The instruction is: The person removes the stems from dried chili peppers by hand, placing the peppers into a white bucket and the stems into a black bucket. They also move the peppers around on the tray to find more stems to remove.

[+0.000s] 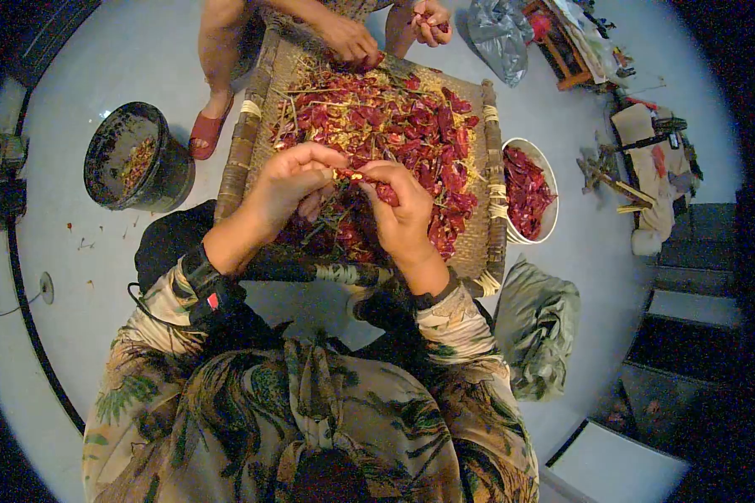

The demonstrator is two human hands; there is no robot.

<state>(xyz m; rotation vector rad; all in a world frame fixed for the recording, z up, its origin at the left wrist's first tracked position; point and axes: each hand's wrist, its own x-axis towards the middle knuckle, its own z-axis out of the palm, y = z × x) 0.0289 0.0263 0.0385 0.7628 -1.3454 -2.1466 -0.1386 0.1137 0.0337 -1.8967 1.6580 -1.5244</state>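
Brown and green cloth was worn on both arms, down the long sleeves (pixel 466 335). If a clock was laid on the tray (pixel 492 159), with the wearer at six, both hands were held up near the middle. A dried red pepper (pixel 386 192) was pinched by the left hand (pixel 298 180) from the nine o'clock side and by the right hand (pixel 403 201) from the three o'clock side. It was gripped at both sides, most likely so it could not slip, and held over the tray perhaps so loose bits would be caught. Dark red skin was seen on it, with yellow bits at its left end, like seeds. How much was hidden under the fingers could not be told.

Below, many loose peppers (pixel 440 163) were spread out, mixed with yellow bits and thin stalks. Between four and five, a grey-green bag (pixel 541 323) was laid on the floor. At three, a white bucket (pixel 554 222) of red peppers was set just beside the tray, likely for easy reach. At nine, a black bucket (pixel 172 180) with brownish bits inside was stood apart. At twelve, the loose peppers were touched by another person's hand (pixel 351 40), and something red was held in that person's other hand (pixel 430 18) at one.
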